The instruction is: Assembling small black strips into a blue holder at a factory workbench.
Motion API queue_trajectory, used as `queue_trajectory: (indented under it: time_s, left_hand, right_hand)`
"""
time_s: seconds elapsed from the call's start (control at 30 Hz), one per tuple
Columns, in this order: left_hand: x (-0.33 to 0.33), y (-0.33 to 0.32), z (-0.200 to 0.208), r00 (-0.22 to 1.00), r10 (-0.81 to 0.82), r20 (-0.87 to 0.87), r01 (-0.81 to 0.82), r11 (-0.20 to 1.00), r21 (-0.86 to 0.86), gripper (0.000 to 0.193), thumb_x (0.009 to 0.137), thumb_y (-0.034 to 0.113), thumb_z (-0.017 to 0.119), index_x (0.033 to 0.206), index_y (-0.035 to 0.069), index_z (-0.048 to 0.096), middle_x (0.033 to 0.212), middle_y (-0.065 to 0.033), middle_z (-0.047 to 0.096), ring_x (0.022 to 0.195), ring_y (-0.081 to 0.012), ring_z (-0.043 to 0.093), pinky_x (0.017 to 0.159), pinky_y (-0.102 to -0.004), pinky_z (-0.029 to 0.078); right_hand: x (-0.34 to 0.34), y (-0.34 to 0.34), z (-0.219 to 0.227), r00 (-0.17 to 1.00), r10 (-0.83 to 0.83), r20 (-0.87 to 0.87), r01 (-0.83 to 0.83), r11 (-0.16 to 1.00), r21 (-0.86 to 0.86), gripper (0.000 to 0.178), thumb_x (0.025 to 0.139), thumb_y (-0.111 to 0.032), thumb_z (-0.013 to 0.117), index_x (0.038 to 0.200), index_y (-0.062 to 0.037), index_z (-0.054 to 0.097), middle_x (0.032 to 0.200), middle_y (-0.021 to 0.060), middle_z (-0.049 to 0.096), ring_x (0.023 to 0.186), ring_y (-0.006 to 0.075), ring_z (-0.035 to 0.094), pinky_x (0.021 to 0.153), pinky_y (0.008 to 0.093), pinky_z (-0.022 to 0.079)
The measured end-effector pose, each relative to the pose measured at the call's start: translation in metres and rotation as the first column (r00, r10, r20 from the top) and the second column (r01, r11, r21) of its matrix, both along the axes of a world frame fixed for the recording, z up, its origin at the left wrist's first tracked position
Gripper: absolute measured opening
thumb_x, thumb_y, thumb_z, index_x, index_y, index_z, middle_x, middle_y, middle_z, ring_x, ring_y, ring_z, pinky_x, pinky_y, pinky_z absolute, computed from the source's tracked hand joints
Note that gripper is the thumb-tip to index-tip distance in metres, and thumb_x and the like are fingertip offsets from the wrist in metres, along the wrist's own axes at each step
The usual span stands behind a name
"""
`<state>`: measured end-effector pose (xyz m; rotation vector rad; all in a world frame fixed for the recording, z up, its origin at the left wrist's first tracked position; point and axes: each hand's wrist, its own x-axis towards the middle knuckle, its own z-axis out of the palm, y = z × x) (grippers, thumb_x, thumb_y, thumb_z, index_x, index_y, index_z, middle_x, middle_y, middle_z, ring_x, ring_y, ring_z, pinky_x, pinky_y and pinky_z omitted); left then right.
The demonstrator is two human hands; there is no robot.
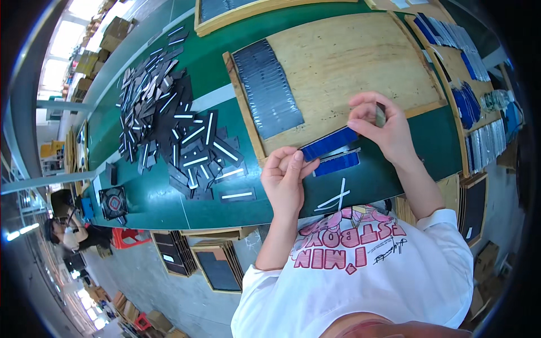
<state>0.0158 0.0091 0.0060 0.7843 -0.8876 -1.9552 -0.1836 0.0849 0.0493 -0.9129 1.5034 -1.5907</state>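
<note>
A green table (152, 197) fills the workspace, with a few white slips (341, 194) crossed at its near edge. Just beyond lies a second blue strip (344, 163), right beside the blue strip (329, 142) in hand, which is raised between the two hands. The left hand (286, 174) pinches its left end, thumb on top, fingers curled beneath. The right hand (389, 129) is half curled, thumb tip at the other end; whether it truly grips I cannot tell, nor what the small greenish piece (381, 114) by its fingers is.

A light pinch would probably serve best, with the left end kept steady and the right fingertips working along the edge, so the thin strip doesn't bend.

Farther on sits a wooden tray (355, 67), dark strips (267, 87) in a column along its left side. Left of it spreads a loose pile (149, 107); far off, a person (70, 231) sits.
</note>
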Motion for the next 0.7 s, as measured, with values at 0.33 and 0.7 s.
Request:
queue_trajectory:
  time_s: [0.33,0.7]
  left_hand:
    - [0.023,-0.001,-0.006,0.904,-0.156,-0.397,0.319,0.865,0.386,0.01,0.097,0.008,0.052,0.103,0.0,0.055,0.102,-0.0171,0.066,0.092,-0.031,0.069,0.078,-0.0356,0.061]
    - [0.144,-0.037,0.027,0.312,0.467,0.828,0.687,0.491,-0.536,0.041,0.073,-0.007,0.063,0.112,0.003,0.059,0.108,-0.0132,0.061,0.104,-0.0341,0.053,0.091,-0.0427,0.043]
  right_hand:
    - [0.029,-0.011,-0.008,0.888,0.459,0.004,-0.453,0.878,-0.156,0.055,0.068,-0.004,0.083,0.117,-0.0031,0.058,0.117,0.0164,0.064,0.115,0.0243,0.059,0.084,0.0281,0.049]
    - [0.031,-0.072,-0.022,0.36,0.256,-0.897,-0.357,0.926,0.12,0.048,0.07,-0.008,0.076,0.116,-0.0086,0.06,0.107,0.0074,0.059,0.101,0.0258,0.059,0.079,0.0364,0.052]
